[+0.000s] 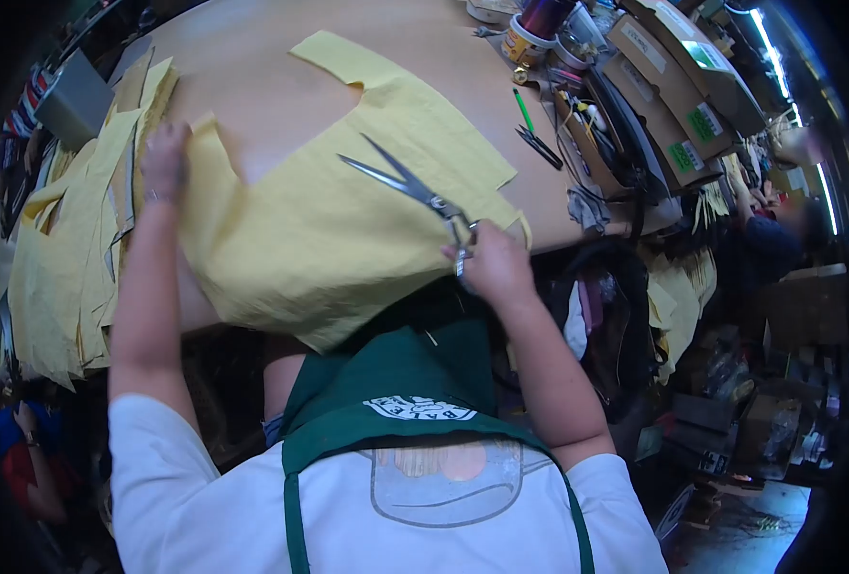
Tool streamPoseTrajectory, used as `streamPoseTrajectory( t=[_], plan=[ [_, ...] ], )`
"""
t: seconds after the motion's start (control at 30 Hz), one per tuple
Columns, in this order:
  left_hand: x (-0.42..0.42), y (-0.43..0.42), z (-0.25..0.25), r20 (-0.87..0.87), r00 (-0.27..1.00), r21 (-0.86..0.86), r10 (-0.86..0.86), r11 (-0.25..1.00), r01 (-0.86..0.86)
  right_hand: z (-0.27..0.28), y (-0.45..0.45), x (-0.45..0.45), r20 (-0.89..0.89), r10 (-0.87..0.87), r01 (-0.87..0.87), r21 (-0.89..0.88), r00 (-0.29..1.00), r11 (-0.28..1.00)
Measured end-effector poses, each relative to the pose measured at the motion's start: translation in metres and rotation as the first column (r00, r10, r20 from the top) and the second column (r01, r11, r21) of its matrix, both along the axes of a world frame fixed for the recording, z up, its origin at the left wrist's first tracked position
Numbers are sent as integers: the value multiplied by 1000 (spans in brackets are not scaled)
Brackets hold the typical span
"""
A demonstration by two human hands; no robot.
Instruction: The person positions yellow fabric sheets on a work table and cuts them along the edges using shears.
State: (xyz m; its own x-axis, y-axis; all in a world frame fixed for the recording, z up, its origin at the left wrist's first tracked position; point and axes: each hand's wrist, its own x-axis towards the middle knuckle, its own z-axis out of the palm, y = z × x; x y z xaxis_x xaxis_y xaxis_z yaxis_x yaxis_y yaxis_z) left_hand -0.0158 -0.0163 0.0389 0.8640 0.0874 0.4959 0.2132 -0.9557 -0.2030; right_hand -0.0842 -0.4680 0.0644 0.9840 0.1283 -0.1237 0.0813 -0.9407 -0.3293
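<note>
Head view: The right hand is closed around the handles of the scissors, whose blades stand apart and point up and to the left over the yellow cloth. The fingers partly cover the handles; how they sit in the loops cannot be fully made out.

The left hand is at the left end of the cloth, beside a raised corner. It is blurred, and whether it grips the material or lies loose cannot be determined.

The cloth lies on the table, its lower part reaching over the near edge in front of the green apron. The table edge beneath it is hidden.

At the left, a stack of yellow pieces overhangs the table; its layers cannot be counted. At the upper right are a green pen, a small dark tool and cardboard boxes, their labels illegible. Another person, far right, is blurred; one at lower left is partly cut off by the dark border.
</note>
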Motion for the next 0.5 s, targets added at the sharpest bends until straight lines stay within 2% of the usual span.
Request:
streamPoseTrajectory(
  t=[0.03, 0.07, 0.13, 0.17, 0.2, 0.23, 0.27, 0.3, 0.33, 0.4, 0.5],
  plan=[
    [16, -4, 31, -19, 999, 4, 50, 999, -50, 10, 10, -12, -136, -22, 36, 102, 990, 994],
    [30, -11, 51, -36, 994, 9, 101, 995, -101, 5, 13, -21, -164, 14, 22, 218, 986, 976],
    [59, -16, 52, 78, 991, 21, 110, 993, -112, 20, 23, -35, -313, 87, 58, 426, 946, 903],
    [65, -18, 50, 133, 984, 30, 117, 992, -122, 24, 23, -39, -329, 69, 95, 456, 942, 885],
    [69, -25, 41, 21, 999, 0, 38, 999, -38, 26, 23, -42, -346, 54, 130, 486, 937, 864],
    [71, -43, 31, -88, 995, -36, -45, 998, 42, 25, 18, -42, -286, 19, 133, 501, 958, 855],
    [55, -73, 18, -110, 979, -308, -171, 943, 130, 21, 9, -42, -226, -19, 137, 516, 974, 845],
    [41, -95, -16, -63, 963, -277, -263, 931, 236, 18, -2, -40, -220, -62, 169, 509, 973, 844],
    [0, -157, 10, -347, 929, -339, -127, 941, 2, -1, -15, -39, -184, -98, 194, 629, 978, 753],
    [-39, -195, -5, -477, 849, -332, -227, 941, 65, -12, -38, -40, -270, -179, 303, 539, 946, 786],
    [-47, -199, -18, -488, 842, -383, -228, 923, 28, -14, -57, -60, -360, -206, 383, 536, 910, 753]
  ],
)
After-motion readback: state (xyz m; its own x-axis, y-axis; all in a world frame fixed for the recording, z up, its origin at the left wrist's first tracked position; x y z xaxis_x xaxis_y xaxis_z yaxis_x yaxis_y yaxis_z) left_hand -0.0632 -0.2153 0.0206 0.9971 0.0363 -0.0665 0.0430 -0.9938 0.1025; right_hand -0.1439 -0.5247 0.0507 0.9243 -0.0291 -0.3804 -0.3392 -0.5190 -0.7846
